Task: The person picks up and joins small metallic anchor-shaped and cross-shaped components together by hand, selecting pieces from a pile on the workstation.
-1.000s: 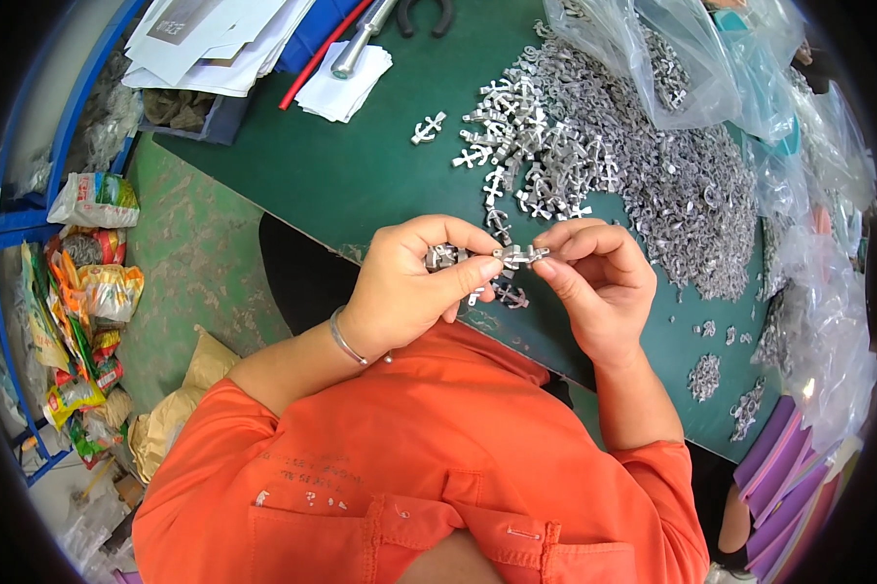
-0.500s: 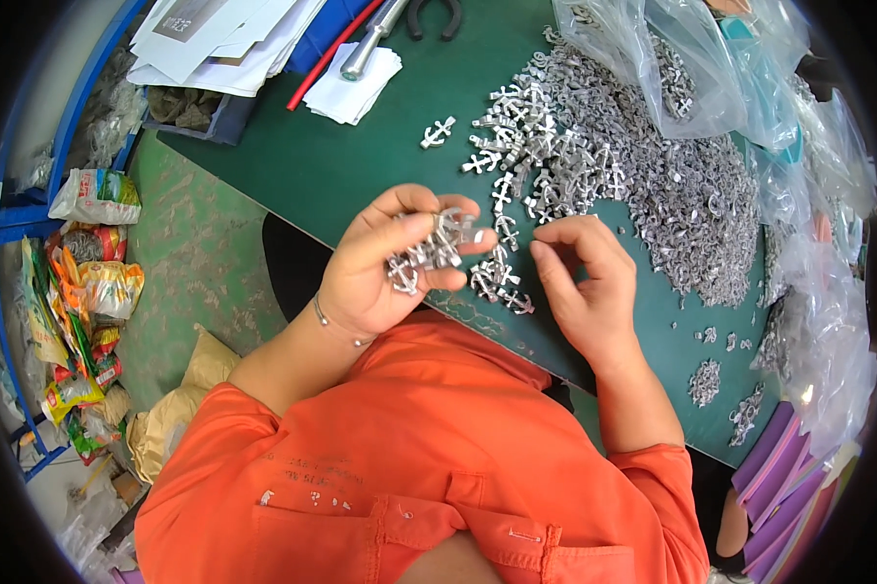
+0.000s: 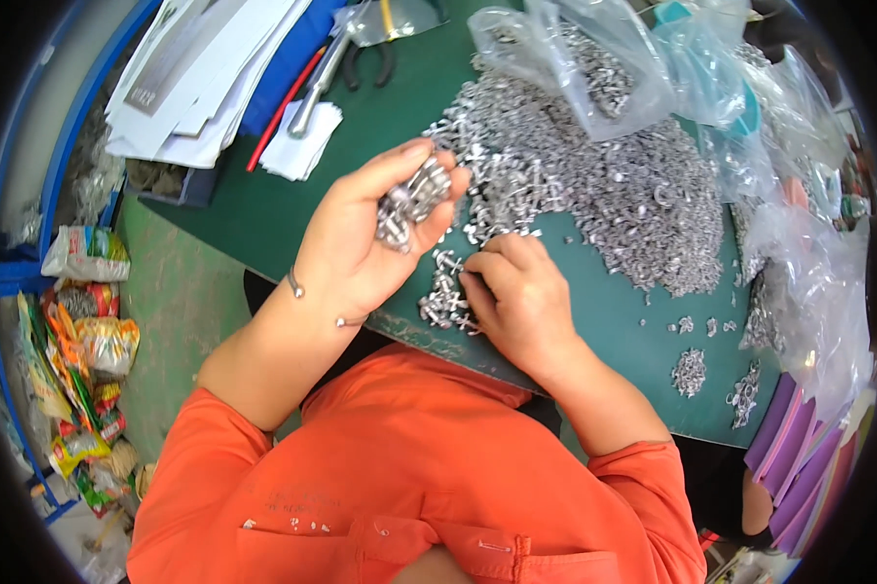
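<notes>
From the head view I count two hands, one big heap and one small cluster on the table; the pieces blur past counting. The left hand holds several in its palm. The right hand, fingers curled narrow, meets the cluster's right edge; I can't tell whether it grips any. They look silvery and branched.

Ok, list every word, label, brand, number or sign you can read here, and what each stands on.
Nothing is clear enough to quote.
Paper stack, upper left: dark print, too small to read.
Orange shirt: faint dark marks on the chest, too blurred to read.
Colourful packets, far left: print, too small and blurred.
Metal pieces in the left hand: no lettering can be made out.
</notes>
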{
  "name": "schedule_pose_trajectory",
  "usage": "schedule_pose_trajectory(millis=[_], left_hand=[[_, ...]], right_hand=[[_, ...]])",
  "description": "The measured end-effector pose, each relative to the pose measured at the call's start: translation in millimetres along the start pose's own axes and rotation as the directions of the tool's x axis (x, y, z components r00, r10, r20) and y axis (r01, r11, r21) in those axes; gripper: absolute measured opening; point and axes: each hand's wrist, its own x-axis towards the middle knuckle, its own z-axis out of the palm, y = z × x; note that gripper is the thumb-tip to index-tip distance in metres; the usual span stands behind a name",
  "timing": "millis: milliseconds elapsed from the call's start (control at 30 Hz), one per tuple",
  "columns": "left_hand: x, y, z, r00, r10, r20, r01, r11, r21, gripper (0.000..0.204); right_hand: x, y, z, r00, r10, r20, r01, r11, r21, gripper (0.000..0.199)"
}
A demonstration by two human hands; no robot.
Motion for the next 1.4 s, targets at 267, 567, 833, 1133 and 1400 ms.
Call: schedule_pose_trajectory(millis=[267, 567, 833, 1133, 1400], left_hand=[[99.4, -34.2, 104.6, 0.972, 0.190, 0.142, -0.205, 0.974, 0.099, 0.024], [98.8, -14.1, 89.4, 0.920, 0.110, 0.376, -0.377, 0.510, 0.773, 0.031], [-5.0, -2.6, -13.6, 0.992, 0.092, 0.091, -0.125, 0.504, 0.855, 0.020], [-30.1, -30.6, -40.6, 0.961, 0.215, 0.176, -0.273, 0.612, 0.742, 0.008], [-31.3, -38.8, -59.3, 0.785, 0.400, 0.473, -0.609, 0.363, 0.705, 0.009]], right_hand=[[-5.2, 5.1, -16.2, 0.984, 0.171, -0.038, -0.140, 0.897, 0.420, 0.012], [-10.6, 19.8, -22.0, 0.912, 0.409, 0.024, -0.266, 0.545, 0.795, 0.012], [-8.9, 13.4, -17.6, 0.934, 0.357, -0.018, -0.152, 0.444, 0.883, 0.027], [-10.2, 7.7, -7.3, 0.968, 0.249, -0.010, -0.127, 0.527, 0.840, 0.028], [-7.9, 5.3, -6.6, 0.983, 0.149, -0.108, -0.002, 0.595, 0.804, 0.024]])
